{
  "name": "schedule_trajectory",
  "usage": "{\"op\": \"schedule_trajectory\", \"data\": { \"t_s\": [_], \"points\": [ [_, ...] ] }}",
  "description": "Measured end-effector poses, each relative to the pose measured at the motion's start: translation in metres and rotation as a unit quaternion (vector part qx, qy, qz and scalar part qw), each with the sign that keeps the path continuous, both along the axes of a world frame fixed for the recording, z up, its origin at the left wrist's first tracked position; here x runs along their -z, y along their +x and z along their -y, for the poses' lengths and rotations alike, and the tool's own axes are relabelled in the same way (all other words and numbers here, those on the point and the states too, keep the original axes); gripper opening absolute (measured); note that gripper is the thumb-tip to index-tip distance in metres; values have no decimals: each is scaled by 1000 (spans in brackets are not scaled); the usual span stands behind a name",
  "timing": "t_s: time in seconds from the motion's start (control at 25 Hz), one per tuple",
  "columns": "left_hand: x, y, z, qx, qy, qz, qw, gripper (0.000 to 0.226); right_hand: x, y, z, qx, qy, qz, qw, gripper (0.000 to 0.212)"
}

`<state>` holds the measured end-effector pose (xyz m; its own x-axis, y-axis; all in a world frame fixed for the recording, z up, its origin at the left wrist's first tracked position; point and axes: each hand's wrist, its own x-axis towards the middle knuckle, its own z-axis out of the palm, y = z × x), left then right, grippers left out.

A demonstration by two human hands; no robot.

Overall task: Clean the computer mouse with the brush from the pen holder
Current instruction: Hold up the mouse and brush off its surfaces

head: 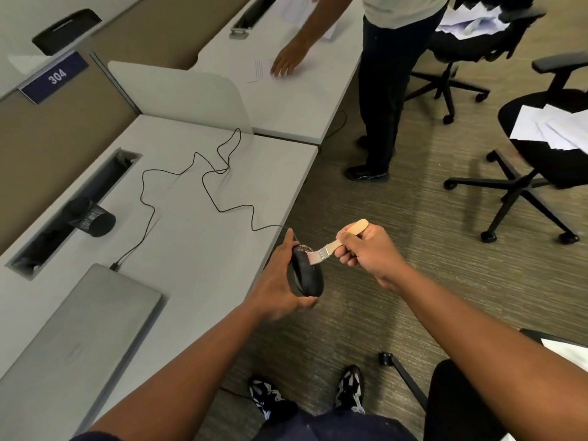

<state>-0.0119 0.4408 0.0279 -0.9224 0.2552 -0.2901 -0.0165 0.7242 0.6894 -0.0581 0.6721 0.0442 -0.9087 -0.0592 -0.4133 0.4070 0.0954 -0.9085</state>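
Observation:
My left hand (280,281) grips a black computer mouse (308,275), holding it off the desk's right edge, over the carpet. Its thin black cable (203,186) trails back in loops across the grey desk (178,237) to a closed grey laptop (82,332). My right hand (366,249) holds a small brush (337,243) by its pale wooden handle. The pale bristles touch the top of the mouse near its front, where some light debris shows. A black mesh pen holder (90,218) lies on its side at the desk's left, near the cable slot.
Another person (391,74) stands by the neighbouring desk with a hand on a sheet of paper. Two black office chairs (541,167) holding loose white papers stand on the carpet to the right. A third chair's base (404,377) is near my feet.

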Motion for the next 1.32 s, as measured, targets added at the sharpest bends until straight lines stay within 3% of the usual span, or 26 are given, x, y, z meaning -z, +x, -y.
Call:
{"op": "schedule_trajectory", "data": {
  "t_s": [0.12,0.36,0.8,1.04,1.12,1.24,1.32],
  "points": [
    [0,-1,0,1,0,3,1000,151,-1,-4,-8,9,41,-17,999,12],
    [0,-6,-3,2,1,9,1000,146,-4,1,3,8,-21,-58,998,9],
    [5,-2,2,6,17,28,999,149,-8,4,16,-36,92,-138,985,12],
    [2,-1,3,3,28,23,999,152,-5,10,18,40,81,-188,978,16],
    [3,-1,5,2,34,24,999,154,-1,8,16,74,55,-150,984,13],
    [6,0,7,-20,52,36,998,153,5,1,9,124,-49,-11,991,15],
    [8,-1,9,-35,72,48,996,149,8,-1,5,151,-141,94,974,22]
  ]
}}
